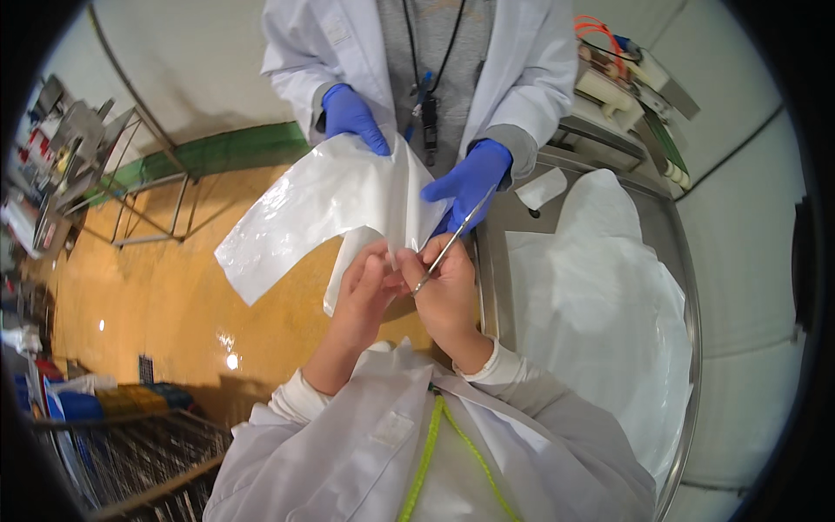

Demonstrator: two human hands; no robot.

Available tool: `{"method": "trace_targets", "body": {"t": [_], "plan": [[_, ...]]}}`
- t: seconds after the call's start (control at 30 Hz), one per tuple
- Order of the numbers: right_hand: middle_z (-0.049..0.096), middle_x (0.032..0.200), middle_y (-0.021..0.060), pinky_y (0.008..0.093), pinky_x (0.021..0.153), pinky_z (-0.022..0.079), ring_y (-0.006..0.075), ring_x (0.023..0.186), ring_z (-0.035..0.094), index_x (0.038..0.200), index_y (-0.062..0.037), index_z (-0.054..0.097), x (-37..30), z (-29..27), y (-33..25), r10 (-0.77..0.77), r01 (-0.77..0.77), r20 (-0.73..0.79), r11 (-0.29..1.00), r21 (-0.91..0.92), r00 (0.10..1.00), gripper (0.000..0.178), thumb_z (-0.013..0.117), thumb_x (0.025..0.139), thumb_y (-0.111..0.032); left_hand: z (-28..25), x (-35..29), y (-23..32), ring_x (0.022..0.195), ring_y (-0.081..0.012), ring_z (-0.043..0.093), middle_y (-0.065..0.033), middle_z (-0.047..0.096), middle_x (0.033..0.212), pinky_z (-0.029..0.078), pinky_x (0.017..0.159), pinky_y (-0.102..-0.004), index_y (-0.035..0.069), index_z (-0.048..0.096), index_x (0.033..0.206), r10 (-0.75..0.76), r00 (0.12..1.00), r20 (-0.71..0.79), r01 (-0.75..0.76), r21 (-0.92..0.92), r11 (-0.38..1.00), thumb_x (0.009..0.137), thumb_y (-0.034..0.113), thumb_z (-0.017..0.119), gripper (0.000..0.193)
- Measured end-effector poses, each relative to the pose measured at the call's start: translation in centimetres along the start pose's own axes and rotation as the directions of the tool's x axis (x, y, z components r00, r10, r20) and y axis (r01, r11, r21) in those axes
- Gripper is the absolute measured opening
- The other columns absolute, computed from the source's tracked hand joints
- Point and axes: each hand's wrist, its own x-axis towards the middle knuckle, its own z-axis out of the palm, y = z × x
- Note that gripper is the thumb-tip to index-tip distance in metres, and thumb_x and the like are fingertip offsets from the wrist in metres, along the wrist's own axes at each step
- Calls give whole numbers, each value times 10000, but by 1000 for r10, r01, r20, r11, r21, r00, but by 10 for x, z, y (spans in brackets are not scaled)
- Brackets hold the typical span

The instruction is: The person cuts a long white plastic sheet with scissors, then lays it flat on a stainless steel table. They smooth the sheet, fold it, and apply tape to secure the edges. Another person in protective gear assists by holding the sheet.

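A glossy white plastic sheet (335,191) hangs in front of me, with a curved lower edge. My left hand (364,291) is closed at that lower edge, thumb and fingertips bent around the plastic. Beside it, my right hand (448,291) is closed with its fingertips at the same edge. A slim shiny metal tool (454,238) lies slantwise across the right hand and reaches up toward the co-worker; whether it is tweezers or scissors I cannot tell. Opposite me, a co-worker's gloved left hand (474,184) and gloved right hand (352,117), both in blue, hold the sheet's upper part.
At the right stands a metal table (497,287) bearing another white plastic sheet (600,304) and a small white piece (541,189). Behind it is a machine (626,96) with orange tubing. A metal frame stand (148,191) is at the far left, a wire rack (148,470) at the near left.
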Motion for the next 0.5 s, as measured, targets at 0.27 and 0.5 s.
{"method": "trace_targets", "body": {"t": [0.27, 0.5], "plan": [[627, 783, 66, 237, 562, 491, 98, 625, 631, 927, -17, 483, -5, -34, 3, -49, 102, 243, 972, -212, 969, 230, 672, 796, -33, 11, 12, 17, 638, -37, 486, 25, 571, 708, 374, 576, -196, 30, 611, 888, 257, 955, -148, -143, 532, 835, 907, 229, 592, 201], [652, 794, 49, 228, 621, 484, 94, 704, 620, 1281, -31, 472, 5, -78, -27, 167, 52, 606, 944, -327, 777, 604, 752, 760, -148, -7, 19, 15, 554, -14, 421, 34, 522, 633, 306, 501, -177, 51, 533, 753, 341, 932, -120, -170, 687, 707, 915, 248, 593, 262]]}}
